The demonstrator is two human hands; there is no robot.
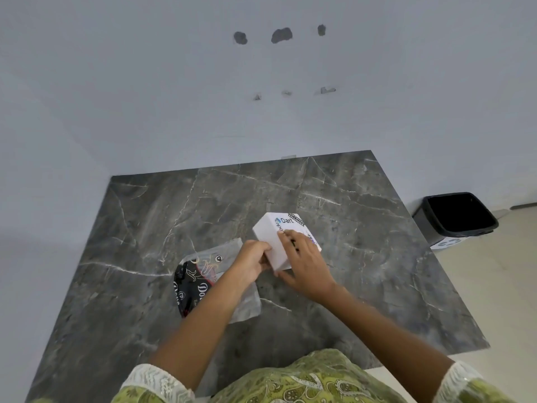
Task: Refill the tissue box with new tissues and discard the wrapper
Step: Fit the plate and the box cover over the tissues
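Grey marble table (203,205), black bin (459,213) on floor well right. Emptied wrapper (203,274) lies under left forearm. White tissue box (276,237) mid-table: left hand (251,261) clamps near end, right hand (305,263) lies flat on top. Risk: wrapper forgotten, or brushed off by forearm.

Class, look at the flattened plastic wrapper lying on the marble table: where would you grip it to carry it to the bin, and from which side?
Pinch the wrapper at its clear near-right corner, coming from the right. That thin film lies flat and uncovered there, while the left forearm crosses its middle. The bin stands off the table's right side.
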